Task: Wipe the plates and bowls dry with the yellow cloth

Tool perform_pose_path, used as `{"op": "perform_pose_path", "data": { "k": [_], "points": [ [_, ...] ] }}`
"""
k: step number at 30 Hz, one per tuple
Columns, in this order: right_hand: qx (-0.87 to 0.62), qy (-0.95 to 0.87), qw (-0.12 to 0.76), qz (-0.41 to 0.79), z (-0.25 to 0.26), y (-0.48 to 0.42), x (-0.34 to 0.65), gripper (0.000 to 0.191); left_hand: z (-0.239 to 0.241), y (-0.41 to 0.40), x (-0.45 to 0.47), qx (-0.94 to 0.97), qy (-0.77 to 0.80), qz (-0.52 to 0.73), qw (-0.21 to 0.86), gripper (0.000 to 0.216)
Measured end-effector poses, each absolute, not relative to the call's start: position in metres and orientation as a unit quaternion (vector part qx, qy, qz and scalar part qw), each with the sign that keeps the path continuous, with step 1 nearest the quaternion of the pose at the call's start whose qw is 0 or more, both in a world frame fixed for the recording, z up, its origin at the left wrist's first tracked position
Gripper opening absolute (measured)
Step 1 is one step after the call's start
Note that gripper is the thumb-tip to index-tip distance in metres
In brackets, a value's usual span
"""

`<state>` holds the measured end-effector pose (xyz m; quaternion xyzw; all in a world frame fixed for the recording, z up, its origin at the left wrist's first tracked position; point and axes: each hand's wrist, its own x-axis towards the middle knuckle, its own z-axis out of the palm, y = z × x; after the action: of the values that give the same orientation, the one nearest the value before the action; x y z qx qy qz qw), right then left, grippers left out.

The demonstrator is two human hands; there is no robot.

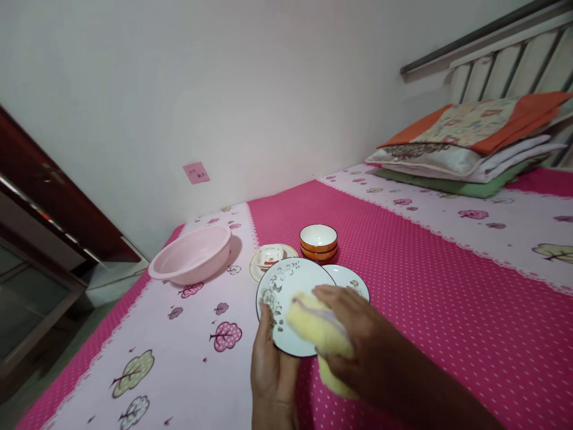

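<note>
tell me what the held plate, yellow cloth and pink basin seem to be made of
The held plate: probably glazed ceramic, white and smooth with a dark rim and grey-brown floral print, though melamine could look alike. The yellow cloth: soft fabric, perhaps fleece or microfibre, judging by its fuzzy-looking, folded surface. The pink basin: most likely moulded plastic, low sheen, one even colour, flared rim.
</note>
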<state>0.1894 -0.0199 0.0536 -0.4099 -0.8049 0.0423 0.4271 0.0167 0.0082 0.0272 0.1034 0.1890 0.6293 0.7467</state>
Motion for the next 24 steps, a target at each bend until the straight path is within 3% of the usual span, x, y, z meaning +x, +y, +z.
{"op": "perform_pose_path", "data": {
  "k": [4,7,10,13,17,20,24],
  "points": [
    [-0.486,-0.722,0.457,0.181,0.068,-0.008,0.213,0.020,0.031,0.009,0.030,0.090,0.230,0.651,0.717,0.038],
    [-0.536,-0.654,0.475,0.242,0.076,-0.006,0.223,0.019,0.036,0.007,0.035,0.074,0.265,0.643,0.715,0.042],
    [-0.571,-0.591,0.557,0.119,0.077,-0.005,0.225,0.019,0.037,0.005,0.038,0.068,0.319,0.632,0.704,0.046],
    [-0.464,-0.666,0.583,-0.029,0.069,-0.003,0.218,0.042,0.035,0.005,0.041,0.074,0.314,0.628,0.708,0.047],
    [-0.365,-0.843,0.395,-0.002,0.050,-0.005,0.202,0.076,0.028,0.008,0.040,0.075,0.229,0.612,0.753,0.048],
    [-0.363,-0.875,0.320,0.026,0.040,-0.010,0.195,0.081,0.023,0.011,0.037,0.082,0.197,0.596,0.774,0.047],
    [-0.384,-0.867,0.318,0.012,0.036,-0.012,0.189,0.081,0.025,0.012,0.033,0.073,0.190,0.605,0.770,0.044]
  ]
}}
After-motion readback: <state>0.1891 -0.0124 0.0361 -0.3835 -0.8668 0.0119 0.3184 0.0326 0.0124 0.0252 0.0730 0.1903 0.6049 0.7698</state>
